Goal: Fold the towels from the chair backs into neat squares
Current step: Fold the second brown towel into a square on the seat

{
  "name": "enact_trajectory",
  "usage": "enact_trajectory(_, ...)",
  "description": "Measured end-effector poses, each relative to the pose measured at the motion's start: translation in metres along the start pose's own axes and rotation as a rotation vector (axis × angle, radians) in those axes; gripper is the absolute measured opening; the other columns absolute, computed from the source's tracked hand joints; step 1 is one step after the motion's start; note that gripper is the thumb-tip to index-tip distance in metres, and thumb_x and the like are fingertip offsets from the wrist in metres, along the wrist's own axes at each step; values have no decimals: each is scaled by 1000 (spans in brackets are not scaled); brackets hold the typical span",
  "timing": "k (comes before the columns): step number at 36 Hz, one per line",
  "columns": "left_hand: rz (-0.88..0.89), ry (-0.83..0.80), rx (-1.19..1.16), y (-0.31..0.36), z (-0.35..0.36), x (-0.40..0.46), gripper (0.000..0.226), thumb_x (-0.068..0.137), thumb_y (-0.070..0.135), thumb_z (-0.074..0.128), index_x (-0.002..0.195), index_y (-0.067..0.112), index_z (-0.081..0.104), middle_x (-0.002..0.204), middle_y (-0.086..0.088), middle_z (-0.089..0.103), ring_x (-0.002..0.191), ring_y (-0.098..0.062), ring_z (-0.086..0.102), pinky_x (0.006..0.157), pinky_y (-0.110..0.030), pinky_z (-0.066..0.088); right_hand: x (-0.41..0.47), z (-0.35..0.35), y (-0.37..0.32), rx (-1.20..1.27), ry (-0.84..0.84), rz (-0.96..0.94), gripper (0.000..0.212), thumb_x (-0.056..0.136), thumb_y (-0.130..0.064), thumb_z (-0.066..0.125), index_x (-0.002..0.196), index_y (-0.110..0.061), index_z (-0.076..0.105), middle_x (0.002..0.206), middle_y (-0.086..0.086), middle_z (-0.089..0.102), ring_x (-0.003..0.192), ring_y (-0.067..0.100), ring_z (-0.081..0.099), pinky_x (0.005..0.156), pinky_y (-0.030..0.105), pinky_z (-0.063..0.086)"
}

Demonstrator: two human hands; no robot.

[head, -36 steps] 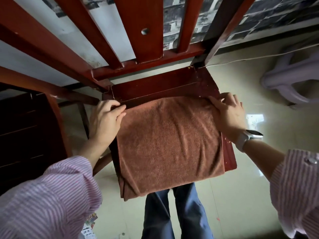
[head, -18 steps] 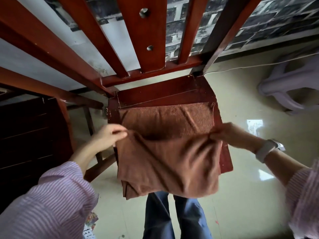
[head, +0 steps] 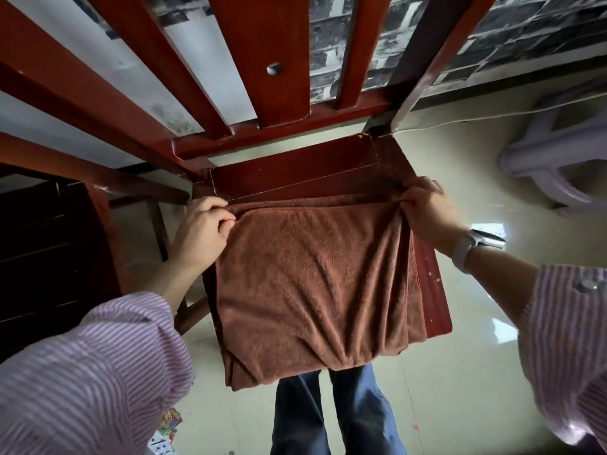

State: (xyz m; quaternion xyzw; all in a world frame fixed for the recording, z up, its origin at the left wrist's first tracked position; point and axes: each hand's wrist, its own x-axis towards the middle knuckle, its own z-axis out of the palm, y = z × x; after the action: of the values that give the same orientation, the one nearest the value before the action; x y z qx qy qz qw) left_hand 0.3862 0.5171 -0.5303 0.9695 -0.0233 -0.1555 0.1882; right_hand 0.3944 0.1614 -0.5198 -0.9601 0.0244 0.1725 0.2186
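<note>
A brown towel lies folded on the red wooden chair seat, its near edge hanging over the seat's front. My left hand pinches the top layer at the towel's far left corner. My right hand pinches the far right corner, where the cloth bunches into creases. The top layer sits slightly short of the layer beneath at the far edge.
The chair's slatted back rises just beyond the seat. A dark wooden piece of furniture stands at the left. A pale plastic stool lies on the tiled floor at the right, with a white cable along the wall.
Both hands lifted the towel's top layer off the far edge, drew it toward me, then carried it back to the far edge, where they hold its corners now.
</note>
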Motion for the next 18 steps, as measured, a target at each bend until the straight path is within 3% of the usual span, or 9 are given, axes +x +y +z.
enact_trajectory(7,-78,18,-126,5,-12,7,16,84,9,63,95,2,71,101,-9,59,96,-23,55,83,-26,38,-3,-3,-4,23,15,-45,17,89,-4,49,97,2,62,102,22,58,94,38,57,83,39,42)
enact_trajectory(13,-109,53,-218,10,-37,-10,15,78,8,69,91,3,72,96,-6,61,91,-20,57,83,-31,43,-27,-23,-2,17,5,-7,18,91,-8,48,100,1,61,101,22,58,92,39,56,81,39,42)
enact_trajectory(18,-46,98,-255,32,-71,-35,12,71,6,75,82,2,74,88,-10,66,80,-22,61,75,-25,43,-56,-62,-2,-57,-38,-62,17,90,-10,52,97,1,63,96,20,60,87,38,57,78,41,44)
